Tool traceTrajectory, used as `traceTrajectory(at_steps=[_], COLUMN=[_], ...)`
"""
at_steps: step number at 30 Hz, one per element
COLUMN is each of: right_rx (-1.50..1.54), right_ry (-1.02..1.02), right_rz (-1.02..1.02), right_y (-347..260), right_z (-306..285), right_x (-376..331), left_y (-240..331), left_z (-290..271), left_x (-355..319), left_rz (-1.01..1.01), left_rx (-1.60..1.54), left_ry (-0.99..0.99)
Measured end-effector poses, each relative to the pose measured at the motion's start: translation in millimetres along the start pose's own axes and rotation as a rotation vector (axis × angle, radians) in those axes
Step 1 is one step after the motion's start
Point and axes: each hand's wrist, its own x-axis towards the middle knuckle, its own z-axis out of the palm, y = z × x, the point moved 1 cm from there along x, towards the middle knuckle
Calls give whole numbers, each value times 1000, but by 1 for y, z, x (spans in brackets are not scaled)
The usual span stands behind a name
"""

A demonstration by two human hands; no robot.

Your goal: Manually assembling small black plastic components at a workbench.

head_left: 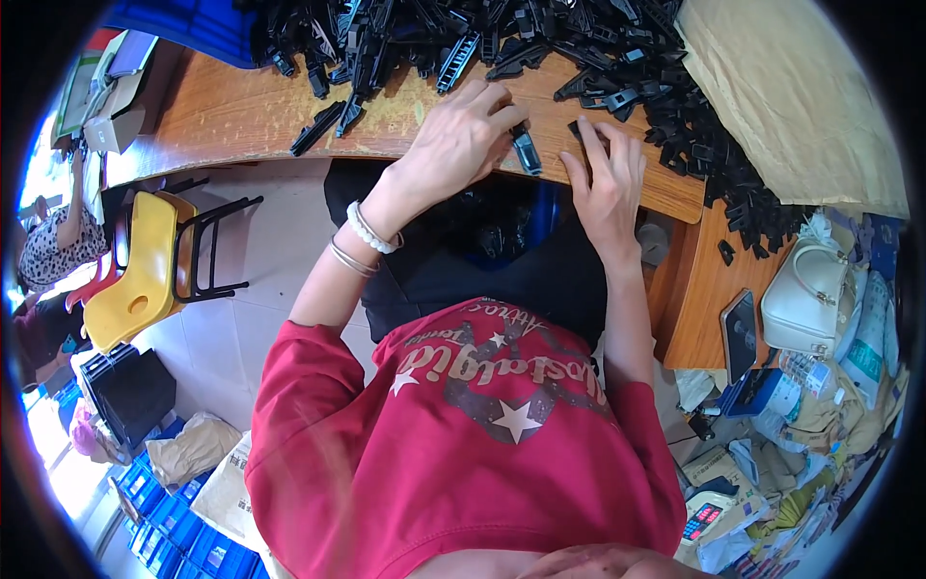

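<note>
My left hand (466,137), with a white bead bracelet and a bangle at the wrist, is closed on a narrow black plastic part (526,151) with a shiny face. That part points down over the table's front edge. To its right, my right hand (610,180) has its thumb and fingers bent around a small dark plastic piece (576,129), mostly hidden at the fingertips. A big heap of black plastic parts (617,58) spreads beyond both hands. A few loose parts (321,128) lie left of my left hand on the wooden table (227,111).
A blue bin (198,29) stands at the far left, a large tan paper sheet or bag (801,96) at the right. The side table holds a phone (740,336) and a white handbag (805,299). A yellow chair (145,261) and other people are at left.
</note>
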Motion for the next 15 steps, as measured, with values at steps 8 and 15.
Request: traceTrajectory(at_steps=[8,15], right_rx=[426,822], right_ry=[201,-175], right_rz=[247,577], right_y=[12,0], right_z=[14,-14], right_x=[3,-3], left_y=[5,2], left_z=[15,23], left_x=[-2,-5], left_rz=[-66,-108], left_rx=[-133,-200], left_ry=[71,84])
